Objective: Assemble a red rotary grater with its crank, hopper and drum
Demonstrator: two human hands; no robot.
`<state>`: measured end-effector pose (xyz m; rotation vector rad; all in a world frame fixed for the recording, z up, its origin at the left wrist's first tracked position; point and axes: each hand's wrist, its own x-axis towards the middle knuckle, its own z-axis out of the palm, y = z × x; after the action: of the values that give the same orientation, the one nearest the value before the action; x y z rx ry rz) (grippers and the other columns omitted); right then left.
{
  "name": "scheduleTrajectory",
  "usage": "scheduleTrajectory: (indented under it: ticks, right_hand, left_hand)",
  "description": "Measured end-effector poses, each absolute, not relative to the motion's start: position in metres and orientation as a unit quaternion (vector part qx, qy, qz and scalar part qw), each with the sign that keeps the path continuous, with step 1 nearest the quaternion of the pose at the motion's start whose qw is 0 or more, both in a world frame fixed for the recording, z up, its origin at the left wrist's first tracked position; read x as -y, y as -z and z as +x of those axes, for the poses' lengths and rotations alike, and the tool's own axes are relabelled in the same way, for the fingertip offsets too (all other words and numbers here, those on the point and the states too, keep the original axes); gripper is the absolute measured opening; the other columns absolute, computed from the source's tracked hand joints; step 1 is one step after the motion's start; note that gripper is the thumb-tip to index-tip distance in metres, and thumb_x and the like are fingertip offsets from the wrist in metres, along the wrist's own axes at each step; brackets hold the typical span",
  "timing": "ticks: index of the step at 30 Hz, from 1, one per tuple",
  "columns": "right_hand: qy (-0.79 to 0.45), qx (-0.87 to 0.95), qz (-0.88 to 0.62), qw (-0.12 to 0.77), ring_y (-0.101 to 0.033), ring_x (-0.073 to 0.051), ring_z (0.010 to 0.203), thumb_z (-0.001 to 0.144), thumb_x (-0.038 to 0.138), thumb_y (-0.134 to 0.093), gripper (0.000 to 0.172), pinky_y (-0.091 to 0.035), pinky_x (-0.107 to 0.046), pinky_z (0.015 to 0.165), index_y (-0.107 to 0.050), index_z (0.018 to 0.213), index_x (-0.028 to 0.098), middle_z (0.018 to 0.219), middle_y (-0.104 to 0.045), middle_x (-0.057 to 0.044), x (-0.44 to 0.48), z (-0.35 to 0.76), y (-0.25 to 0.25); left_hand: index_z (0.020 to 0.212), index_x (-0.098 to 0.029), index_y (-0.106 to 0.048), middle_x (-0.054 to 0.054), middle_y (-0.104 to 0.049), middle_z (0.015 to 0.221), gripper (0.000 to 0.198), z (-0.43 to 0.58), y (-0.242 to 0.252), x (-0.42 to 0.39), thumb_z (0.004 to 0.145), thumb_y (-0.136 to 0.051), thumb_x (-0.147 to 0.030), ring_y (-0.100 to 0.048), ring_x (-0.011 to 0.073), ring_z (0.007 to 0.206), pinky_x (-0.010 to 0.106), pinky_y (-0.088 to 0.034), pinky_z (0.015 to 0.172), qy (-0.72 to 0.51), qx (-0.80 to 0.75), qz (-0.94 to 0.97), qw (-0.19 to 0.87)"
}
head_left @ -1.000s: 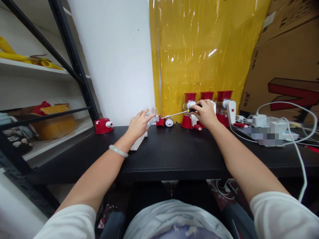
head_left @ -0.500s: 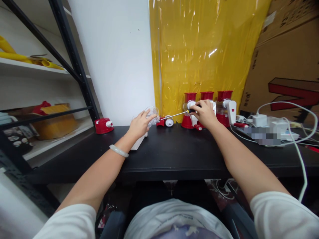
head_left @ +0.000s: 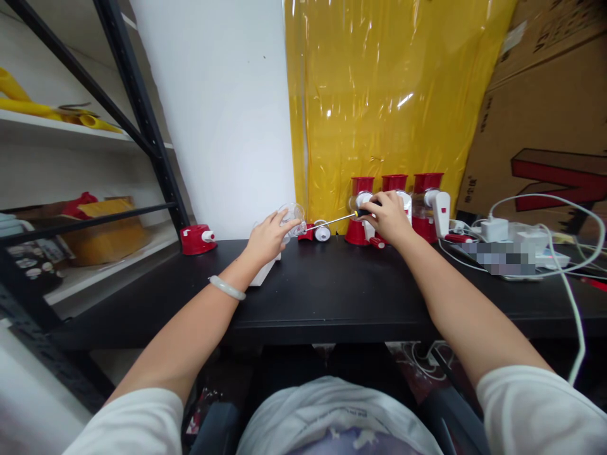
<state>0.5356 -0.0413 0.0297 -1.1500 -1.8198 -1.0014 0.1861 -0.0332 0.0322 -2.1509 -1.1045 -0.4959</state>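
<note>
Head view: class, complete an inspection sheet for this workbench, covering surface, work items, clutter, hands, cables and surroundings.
Surface: black tabletop, matte.
Work items: clear plastic housing on white base; metal screwdriver with black-and-yellow handle, tip pointing at it.
Clutter: three red-and-clear assembled units; loose red cap.
Hands: left hand grips housing; right hand grips screwdriver.
Cables: white charger and leads, right side.
Surroundings: yellow plastic sheet; cardboard boxes; black metal rack.

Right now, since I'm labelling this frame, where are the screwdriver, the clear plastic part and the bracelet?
screwdriver [head_left: 332, 220]: head view, on its metal shaft.
clear plastic part [head_left: 294, 211]: head view, on its rounded top.
bracelet [head_left: 227, 287]: head view, on the band over the wrist.
</note>
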Motion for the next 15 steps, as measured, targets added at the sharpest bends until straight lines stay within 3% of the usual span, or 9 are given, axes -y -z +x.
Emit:
scheduleTrajectory:
  ticks: [15]
  right_hand:
    - [0.342,0.732,-0.439,0.392,-0.042,-0.03,0.101,0.087,0.036,-0.06,0.023,-0.036,-0.046,0.083,-0.067,0.107,0.027,0.106,-0.058,-0.011,0.0418,0.5316,-0.0288]
  left_hand:
    - [0.143,-0.039,-0.04,0.004,-0.029,0.158,0.072,0.1861,-0.0319,0.0332,0.079,-0.068,-0.019,-0.036,0.0312,0.139,0.046,-0.052,0.095,0.184,0.425,-0.83,0.31]
